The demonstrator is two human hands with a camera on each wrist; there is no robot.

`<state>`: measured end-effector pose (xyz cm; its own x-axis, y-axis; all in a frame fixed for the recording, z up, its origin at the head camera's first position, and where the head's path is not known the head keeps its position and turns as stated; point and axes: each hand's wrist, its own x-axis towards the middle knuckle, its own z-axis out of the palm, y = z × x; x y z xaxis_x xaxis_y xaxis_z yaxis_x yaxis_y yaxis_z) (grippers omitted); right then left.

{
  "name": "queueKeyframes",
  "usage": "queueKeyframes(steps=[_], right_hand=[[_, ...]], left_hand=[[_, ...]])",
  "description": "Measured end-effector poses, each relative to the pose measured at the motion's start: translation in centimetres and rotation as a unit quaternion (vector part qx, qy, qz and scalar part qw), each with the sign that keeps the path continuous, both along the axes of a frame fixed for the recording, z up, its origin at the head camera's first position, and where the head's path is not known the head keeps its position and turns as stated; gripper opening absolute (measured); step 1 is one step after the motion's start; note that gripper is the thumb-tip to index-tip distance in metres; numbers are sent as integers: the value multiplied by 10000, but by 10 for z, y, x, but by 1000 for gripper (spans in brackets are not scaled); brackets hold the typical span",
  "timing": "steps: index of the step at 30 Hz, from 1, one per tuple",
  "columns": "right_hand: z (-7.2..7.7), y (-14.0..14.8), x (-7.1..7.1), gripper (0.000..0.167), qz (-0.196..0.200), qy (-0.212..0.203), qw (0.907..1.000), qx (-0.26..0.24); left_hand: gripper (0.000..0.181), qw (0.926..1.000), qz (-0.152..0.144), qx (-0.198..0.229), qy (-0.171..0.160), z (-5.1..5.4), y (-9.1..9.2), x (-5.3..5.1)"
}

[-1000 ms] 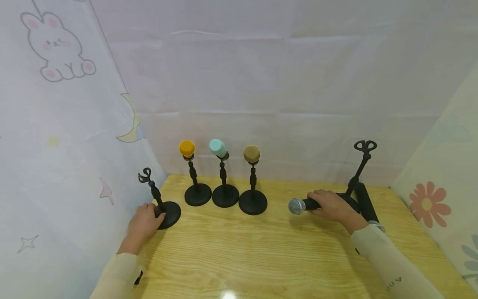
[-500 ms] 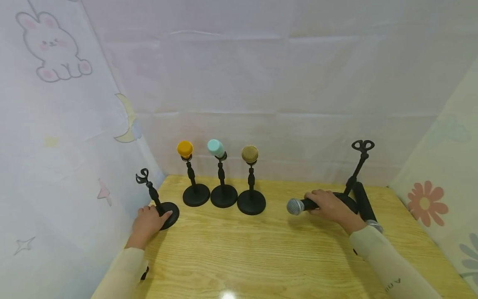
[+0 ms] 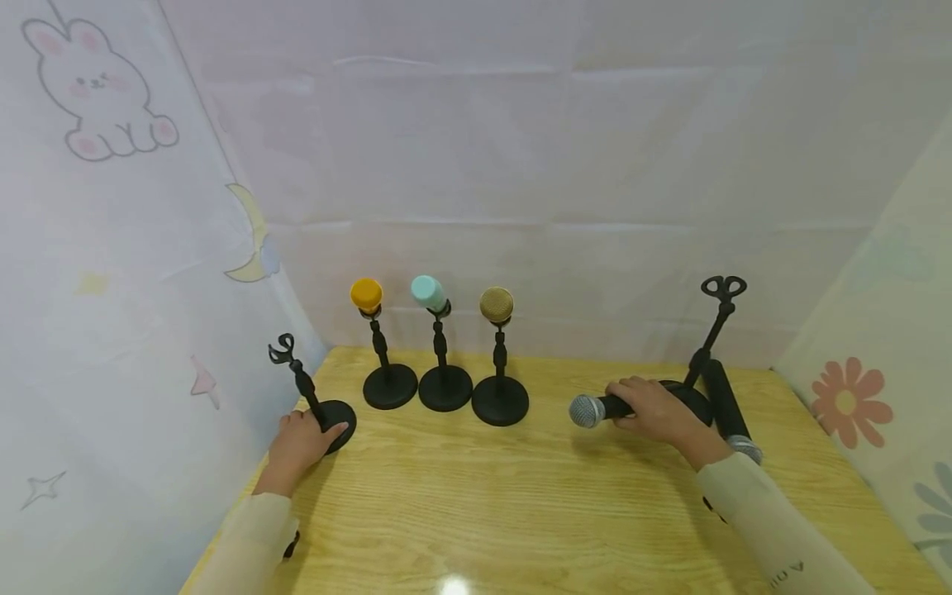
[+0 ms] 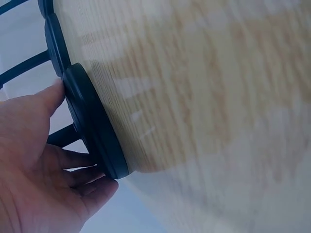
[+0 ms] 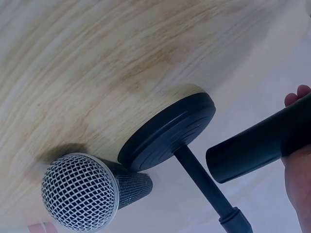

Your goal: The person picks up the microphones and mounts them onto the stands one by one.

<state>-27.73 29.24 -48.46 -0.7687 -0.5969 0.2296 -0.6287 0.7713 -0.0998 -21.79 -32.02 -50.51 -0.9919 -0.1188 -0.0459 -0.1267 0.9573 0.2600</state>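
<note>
At the left, my left hand (image 3: 299, 445) grips the round base (image 3: 340, 423) of an upright black stand whose clip is empty. The left wrist view has the thumb and fingers of this hand (image 4: 34, 165) around opposite edges of the base (image 4: 95, 124). My right hand (image 3: 654, 411) holds a black microphone (image 3: 616, 406) by its handle, silver head pointing left. In the right wrist view, that hand (image 5: 299, 189) is round the handle (image 5: 252, 145), near another empty-clipped stand (image 5: 165, 133). A second silver-headed microphone (image 5: 80, 191) lies against the stand's base.
Three black stands hold an orange-topped (image 3: 367, 296), a light-blue (image 3: 427, 292) and a gold-headed (image 3: 496, 305) microphone in a row at the back of the wooden table (image 3: 476, 504). Printed cloth (image 3: 446, 149) hangs behind and on both sides.
My left hand has shifted slightly right around the base, its thumb now lying farther over it. My right hand keeps its hold on the microphone, almost still. The head view has shifted a little.
</note>
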Motion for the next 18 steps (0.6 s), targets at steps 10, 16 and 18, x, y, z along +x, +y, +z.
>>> queueKeyframes(steps=[10, 16, 18], right_hand=[[2, -2, 3, 36, 52, -51, 9999, -101], [-1, -1, 1, 36, 55, -5, 9999, -144], [-2, 0, 0, 35, 57, -10, 9998, -167]], left_hand=[[84, 9999, -75, 97, -86, 1, 4, 6], [84, 9994, -194, 268, -131, 1, 6, 7], [84, 9991, -266, 296, -148, 2, 7, 8]])
